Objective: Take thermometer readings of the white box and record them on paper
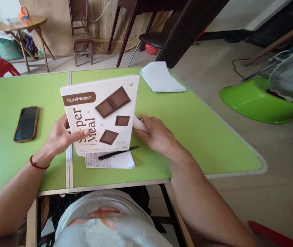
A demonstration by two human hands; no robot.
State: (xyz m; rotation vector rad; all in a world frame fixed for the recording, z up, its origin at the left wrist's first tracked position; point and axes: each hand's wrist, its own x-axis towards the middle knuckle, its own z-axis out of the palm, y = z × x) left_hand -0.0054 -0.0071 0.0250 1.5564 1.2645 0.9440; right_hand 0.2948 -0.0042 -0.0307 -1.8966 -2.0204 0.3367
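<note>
A white NutriMotion box (105, 116) with printed chocolate pieces stands tilted above the green table. My left hand (58, 137) grips its left side, thumb across the front and fingers behind. By the box's right edge, my right hand (156, 133) is closed around a pale, rounded thing (139, 124). The box hides part of that thing, and its kind cannot be made out. Below the box, a black pen (114, 154) rests across handwritten paper sheets (110, 163).
A smartphone (26, 124) lies on the green table (187, 137) at the left. White papers (161, 77) lie at the far edge. Beyond are a round wooden table (24, 23), a wooden chair (83, 37) and, to the right, a bright green plastic item (251, 101).
</note>
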